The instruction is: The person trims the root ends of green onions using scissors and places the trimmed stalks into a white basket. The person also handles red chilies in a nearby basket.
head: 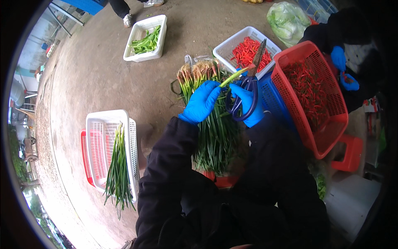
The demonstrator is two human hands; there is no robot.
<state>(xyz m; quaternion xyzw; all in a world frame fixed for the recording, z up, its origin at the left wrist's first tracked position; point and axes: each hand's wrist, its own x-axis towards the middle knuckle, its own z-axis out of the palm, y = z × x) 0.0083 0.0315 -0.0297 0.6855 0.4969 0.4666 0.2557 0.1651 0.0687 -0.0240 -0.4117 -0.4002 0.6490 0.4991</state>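
Note:
My left hand (202,102), in a blue glove, grips a green garlic stalk (233,77) whose pale end slants up to the right. My right hand (248,101), gloved alike, holds a pair of scissors (245,90) with dark blue handles. Their rusty blades (258,57) point up and away, right at the stalk's tip; I cannot tell whether they touch it. Below both hands lies a thick bunch of green garlic (214,140). Its reddish stems and pale roots (199,73) are at the far end, and the dark leaves fall towards me.
Trimmed stalks (119,165) lie in a white basket (91,116) on the left. Ahead are a white basket (127,55) of green vegetables and another white basket (219,51) of red chillies. At right, a red basket (335,124) of chillies stands before a co-worker's gloved hands (339,59).

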